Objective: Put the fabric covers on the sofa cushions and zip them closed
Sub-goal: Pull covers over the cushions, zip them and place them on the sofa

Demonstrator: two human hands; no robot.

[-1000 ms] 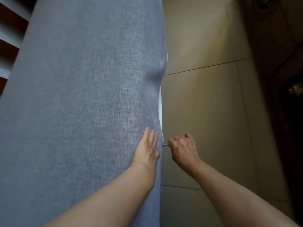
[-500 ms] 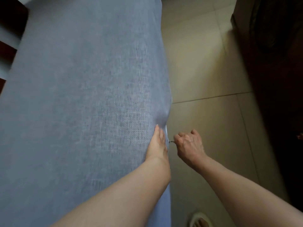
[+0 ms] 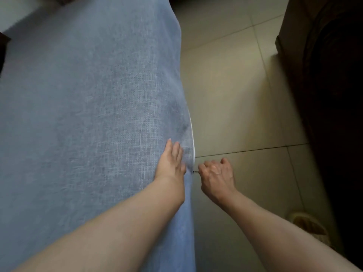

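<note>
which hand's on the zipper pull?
The right hand, closed on the small metal pull at the cover's edge. The left hand lies flat on the fabric.

The zipper pull (image 3: 193,171) is too small to make out; the slipper (image 3: 308,226) is partly hidden.

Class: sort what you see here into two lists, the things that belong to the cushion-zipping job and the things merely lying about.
Part of the job:
- large blue-grey woven fabric cushion cover
- small metal zip pull
- left hand, flat on the cover
- right hand, pinching the pull

Just lying about:
- pale slipper on the beige tiled floor
- dark wooden furniture
</note>
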